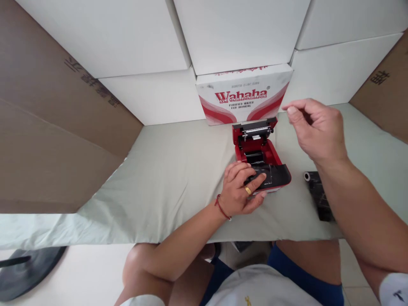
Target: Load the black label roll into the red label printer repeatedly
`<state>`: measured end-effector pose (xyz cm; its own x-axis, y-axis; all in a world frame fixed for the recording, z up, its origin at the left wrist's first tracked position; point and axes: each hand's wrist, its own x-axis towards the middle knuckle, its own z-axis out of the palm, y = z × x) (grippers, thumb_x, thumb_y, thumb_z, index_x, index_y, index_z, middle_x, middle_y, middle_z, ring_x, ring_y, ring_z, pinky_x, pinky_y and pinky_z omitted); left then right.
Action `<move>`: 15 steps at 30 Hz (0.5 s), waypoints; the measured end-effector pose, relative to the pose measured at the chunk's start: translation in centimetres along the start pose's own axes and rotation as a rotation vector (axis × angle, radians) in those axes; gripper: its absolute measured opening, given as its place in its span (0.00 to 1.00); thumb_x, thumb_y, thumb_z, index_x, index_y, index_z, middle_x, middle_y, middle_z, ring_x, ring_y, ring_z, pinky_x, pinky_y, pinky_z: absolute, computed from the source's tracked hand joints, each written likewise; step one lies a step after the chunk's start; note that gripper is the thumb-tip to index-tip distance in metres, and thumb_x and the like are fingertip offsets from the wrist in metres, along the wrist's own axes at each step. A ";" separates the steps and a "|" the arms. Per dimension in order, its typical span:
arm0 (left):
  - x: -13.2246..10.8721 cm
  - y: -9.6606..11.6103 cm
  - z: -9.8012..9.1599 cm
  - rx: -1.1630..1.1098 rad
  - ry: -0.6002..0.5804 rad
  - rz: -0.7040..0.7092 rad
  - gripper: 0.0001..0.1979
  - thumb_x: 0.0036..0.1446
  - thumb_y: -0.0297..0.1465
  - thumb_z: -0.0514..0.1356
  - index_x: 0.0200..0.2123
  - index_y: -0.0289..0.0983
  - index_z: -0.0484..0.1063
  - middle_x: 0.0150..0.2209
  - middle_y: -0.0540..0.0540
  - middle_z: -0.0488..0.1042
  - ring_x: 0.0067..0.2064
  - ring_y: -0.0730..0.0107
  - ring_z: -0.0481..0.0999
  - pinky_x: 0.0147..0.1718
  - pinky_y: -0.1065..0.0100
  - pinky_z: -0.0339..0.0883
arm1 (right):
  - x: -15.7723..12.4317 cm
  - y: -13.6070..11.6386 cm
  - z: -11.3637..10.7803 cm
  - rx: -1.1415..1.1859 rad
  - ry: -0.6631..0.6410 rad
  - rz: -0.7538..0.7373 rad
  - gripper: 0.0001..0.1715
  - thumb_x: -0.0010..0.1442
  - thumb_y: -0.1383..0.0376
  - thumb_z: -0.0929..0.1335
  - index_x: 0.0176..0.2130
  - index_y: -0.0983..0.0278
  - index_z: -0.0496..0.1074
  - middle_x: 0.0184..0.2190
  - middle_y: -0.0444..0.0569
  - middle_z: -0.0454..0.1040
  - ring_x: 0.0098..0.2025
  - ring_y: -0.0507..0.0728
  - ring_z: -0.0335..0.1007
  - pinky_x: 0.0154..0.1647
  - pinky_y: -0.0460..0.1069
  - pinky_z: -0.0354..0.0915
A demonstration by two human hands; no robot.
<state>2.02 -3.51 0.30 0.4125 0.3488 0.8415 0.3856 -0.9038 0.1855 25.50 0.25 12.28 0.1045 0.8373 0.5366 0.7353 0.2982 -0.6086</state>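
A red and black label printer [276,151] stands on the cloth with its lid [255,127] raised. Inside it sits a black roll [254,157], and dark film [270,173] lies over the front part. My left hand [240,187] rests on that film at the printer's front left, fingers stretched out and pressing down, the thumb at the front edge. Up to the right of the printer, apart from it, is my right hand [318,127], thumb and forefinger pinched together. Whatever those fingertips hold, if anything, is too small to make out.
A black ribbon roll [315,193] lies on the right, partly behind my right forearm. Behind the printer stands a Wahaha water carton [244,95] against stacked white boxes [165,100]. Brown cardboard [63,140] walls the left side, more cardboard [382,80] the right.
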 end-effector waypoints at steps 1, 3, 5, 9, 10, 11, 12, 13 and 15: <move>0.0 0.2 0.0 0.016 -0.009 0.005 0.22 0.67 0.42 0.63 0.61 0.46 0.77 0.46 0.42 0.79 0.56 0.53 0.76 0.63 0.47 0.68 | 0.2 0.4 0.4 -0.007 0.023 -0.022 0.26 0.77 0.47 0.63 0.58 0.60 0.79 0.51 0.55 0.83 0.48 0.62 0.80 0.50 0.56 0.74; 0.1 0.7 -0.1 0.047 -0.034 0.008 0.22 0.67 0.41 0.63 0.62 0.46 0.77 0.46 0.43 0.80 0.56 0.55 0.76 0.65 0.49 0.66 | 0.6 1.0 1.8 -0.004 -0.031 -0.075 0.29 0.77 0.48 0.63 0.64 0.61 0.76 0.58 0.58 0.81 0.56 0.63 0.78 0.58 0.58 0.73; 0.3 1.1 -0.2 0.085 -0.061 0.007 0.21 0.68 0.38 0.63 0.63 0.47 0.77 0.45 0.44 0.80 0.55 0.56 0.77 0.65 0.50 0.66 | 0.5 1.4 3.1 0.012 -0.096 -0.134 0.30 0.77 0.47 0.62 0.65 0.60 0.76 0.61 0.57 0.80 0.62 0.64 0.76 0.66 0.60 0.70; 0.7 1.6 -0.4 0.125 -0.083 0.016 0.21 0.68 0.34 0.63 0.63 0.47 0.76 0.44 0.46 0.81 0.53 0.58 0.78 0.65 0.52 0.65 | -1.1 1.1 3.5 0.023 -0.110 -0.208 0.27 0.78 0.48 0.60 0.59 0.55 0.81 0.60 0.53 0.82 0.64 0.64 0.76 0.70 0.61 0.67; 0.8 1.7 -0.4 0.126 -0.084 0.019 0.21 0.67 0.34 0.63 0.62 0.47 0.76 0.44 0.46 0.81 0.53 0.59 0.78 0.65 0.52 0.65 | -1.7 0.9 3.1 0.023 -0.108 -0.214 0.26 0.79 0.49 0.60 0.59 0.55 0.81 0.59 0.52 0.82 0.63 0.63 0.77 0.70 0.61 0.68; 0.9 1.8 -0.5 0.126 -0.086 0.020 0.20 0.67 0.33 0.63 0.62 0.47 0.76 0.44 0.46 0.81 0.53 0.59 0.78 0.65 0.53 0.65 | -2.5 0.8 2.6 0.021 -0.114 -0.220 0.25 0.79 0.50 0.61 0.59 0.54 0.81 0.59 0.52 0.83 0.62 0.63 0.78 0.69 0.61 0.68; 1.0 1.8 -0.5 0.127 -0.086 0.021 0.20 0.67 0.33 0.64 0.61 0.47 0.76 0.44 0.46 0.81 0.53 0.59 0.78 0.65 0.53 0.66 | -3.3 0.8 2.0 0.020 -0.123 -0.230 0.24 0.79 0.52 0.61 0.59 0.54 0.81 0.59 0.51 0.83 0.62 0.63 0.78 0.68 0.61 0.69; 1.0 1.9 -0.6 0.130 -0.084 0.021 0.19 0.67 0.33 0.64 0.60 0.47 0.77 0.44 0.46 0.81 0.53 0.59 0.78 0.65 0.53 0.66 | -4.2 0.9 1.5 0.024 -0.131 -0.244 0.24 0.79 0.53 0.61 0.60 0.54 0.81 0.59 0.51 0.83 0.61 0.63 0.79 0.68 0.61 0.70; 1.0 1.9 -0.6 0.137 -0.076 0.023 0.18 0.67 0.34 0.64 0.59 0.46 0.78 0.44 0.46 0.80 0.53 0.59 0.78 0.65 0.54 0.66 | -6.0 1.5 0.6 0.048 -0.143 -0.273 0.24 0.78 0.57 0.62 0.65 0.54 0.77 0.58 0.52 0.84 0.61 0.63 0.80 0.68 0.62 0.71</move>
<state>2.66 -5.04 1.79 0.4818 0.3509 0.8030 0.4821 -0.8713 0.0914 25.58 -4.03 7.82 -0.1903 0.7780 0.5987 0.6902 0.5397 -0.4820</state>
